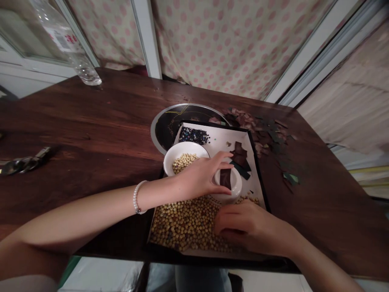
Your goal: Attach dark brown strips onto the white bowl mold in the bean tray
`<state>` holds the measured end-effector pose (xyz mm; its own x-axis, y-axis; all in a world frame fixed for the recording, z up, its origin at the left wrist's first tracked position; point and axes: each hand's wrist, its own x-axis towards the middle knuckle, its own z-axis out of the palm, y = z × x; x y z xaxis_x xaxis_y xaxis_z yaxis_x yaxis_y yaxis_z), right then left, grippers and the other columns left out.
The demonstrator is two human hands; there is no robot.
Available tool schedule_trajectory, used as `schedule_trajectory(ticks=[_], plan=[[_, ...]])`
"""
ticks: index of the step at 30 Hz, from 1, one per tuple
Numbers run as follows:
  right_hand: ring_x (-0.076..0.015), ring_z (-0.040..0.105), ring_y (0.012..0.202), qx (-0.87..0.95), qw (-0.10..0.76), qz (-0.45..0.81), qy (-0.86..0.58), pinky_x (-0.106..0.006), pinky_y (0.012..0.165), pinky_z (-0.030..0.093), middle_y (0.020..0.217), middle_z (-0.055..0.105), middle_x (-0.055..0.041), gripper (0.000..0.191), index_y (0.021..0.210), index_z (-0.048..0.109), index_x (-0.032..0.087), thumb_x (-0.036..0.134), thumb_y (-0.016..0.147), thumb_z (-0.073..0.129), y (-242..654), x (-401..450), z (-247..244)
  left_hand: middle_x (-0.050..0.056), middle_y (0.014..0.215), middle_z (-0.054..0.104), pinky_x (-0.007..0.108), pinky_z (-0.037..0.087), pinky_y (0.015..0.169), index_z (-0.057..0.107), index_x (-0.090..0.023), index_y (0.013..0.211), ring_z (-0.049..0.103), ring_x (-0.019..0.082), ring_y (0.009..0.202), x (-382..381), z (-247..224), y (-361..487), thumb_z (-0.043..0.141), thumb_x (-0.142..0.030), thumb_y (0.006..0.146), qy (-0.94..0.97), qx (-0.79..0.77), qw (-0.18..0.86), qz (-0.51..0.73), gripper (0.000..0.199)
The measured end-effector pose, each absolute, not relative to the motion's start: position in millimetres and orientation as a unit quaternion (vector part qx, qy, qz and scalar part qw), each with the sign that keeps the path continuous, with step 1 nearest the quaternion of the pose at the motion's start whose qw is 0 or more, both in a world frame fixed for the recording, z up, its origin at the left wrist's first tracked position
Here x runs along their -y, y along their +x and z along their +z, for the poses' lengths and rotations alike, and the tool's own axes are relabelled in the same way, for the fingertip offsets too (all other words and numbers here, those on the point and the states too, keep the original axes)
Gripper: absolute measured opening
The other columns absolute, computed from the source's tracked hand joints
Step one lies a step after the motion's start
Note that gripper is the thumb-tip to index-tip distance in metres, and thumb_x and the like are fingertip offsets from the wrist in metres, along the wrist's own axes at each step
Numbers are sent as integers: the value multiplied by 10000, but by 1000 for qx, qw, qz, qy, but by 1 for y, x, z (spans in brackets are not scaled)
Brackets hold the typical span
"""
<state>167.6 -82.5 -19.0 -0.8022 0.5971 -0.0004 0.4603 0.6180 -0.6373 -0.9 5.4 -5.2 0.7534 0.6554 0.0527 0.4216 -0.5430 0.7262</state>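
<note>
A small white cup point(228, 187) stands inside a shallow black-rimmed tray point(259, 174), towards its right side, with a flat dark brown piece point(225, 178) upright in its mouth. The left hand point(197, 177) is partly closed around the cup: the fingers curve over its far side, and the thumb lies across its near side, just below the dark piece. The right hand point(251, 226) rests just below the cup with its fingers curled down onto a thick layer of loose soybeans point(185, 225). It touches the beans, but whether it holds any cannot be told.

The beans cover the near part of the tray's white paper lining point(219, 140). Beyond them sit a white bowl point(173, 160) of more soybeans point(182, 162), a patch of small dark beads point(193, 136), and a stack of dark brown pieces point(240, 156) beside a dark green strip point(241, 170).

The tray rests on a dark wooden table point(91, 121), overlapping a round, silver-rimmed black disc point(161, 129). Dark flakes point(269, 136) are scattered past the tray's far right corner. A metal tool point(26, 164) lies at the left, and a clear plastic bottle point(86, 71) stands at the far edge. Behind hangs a pink polka-dot curtain point(231, 40), crossed by white window frames point(147, 36).
</note>
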Motion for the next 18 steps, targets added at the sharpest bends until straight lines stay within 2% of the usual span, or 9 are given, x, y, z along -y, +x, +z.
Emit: schedule_trajectory(ticks=[3,5,8,10,13,18], plan=[[-108,581,721,858,180,385,-289,-232,651,453,780,626,-4,89,829,592,187,128,822,525,172,80,-11,80,1235,574,388,388,907,301,-212,1285,542,278,1112,-6,-6,-3,710,-393,693,866,-301,366,158,742],[-106,585,685,822,244,400,-324,-221,596,461,785,639,-8,58,819,586,189,140,792,570,177,77,-7,89,1257,554,371,401,886,288,-213,1297,557,266,1091,-6,-6,-4,688,-381,718,869,-288,370,157,724],[-94,540,561,771,325,354,-418,-212,466,410,781,640,-15,52,786,564,195,173,767,607,185,68,-8,81,1249,563,377,389,897,284,-224,1308,544,264,1104,-7,-8,-3,690,-358,715,874,-290,358,153,732],[-81,500,510,748,365,294,-470,-214,455,392,765,634,-8,64,785,546,200,174,765,602,188,61,-14,74,1225,582,397,373,913,291,-227,1310,525,275,1123,-6,-8,-2,699,-360,700,877,-303,342,148,746],[-59,439,441,729,395,238,-506,-203,434,365,763,641,11,145,878,494,210,175,773,587,189,53,-25,74,1215,590,406,364,916,297,-221,1314,522,285,1118,-5,-9,-1,692,-364,701,882,-307,324,149,744],[-52,432,420,739,387,252,-491,-177,418,369,787,657,10,242,937,397,217,151,779,568,188,54,-29,70,1174,616,394,370,904,321,-228,1306,534,275,1103,-5,-11,-1,696,-373,690,883,-306,317,158,735]])
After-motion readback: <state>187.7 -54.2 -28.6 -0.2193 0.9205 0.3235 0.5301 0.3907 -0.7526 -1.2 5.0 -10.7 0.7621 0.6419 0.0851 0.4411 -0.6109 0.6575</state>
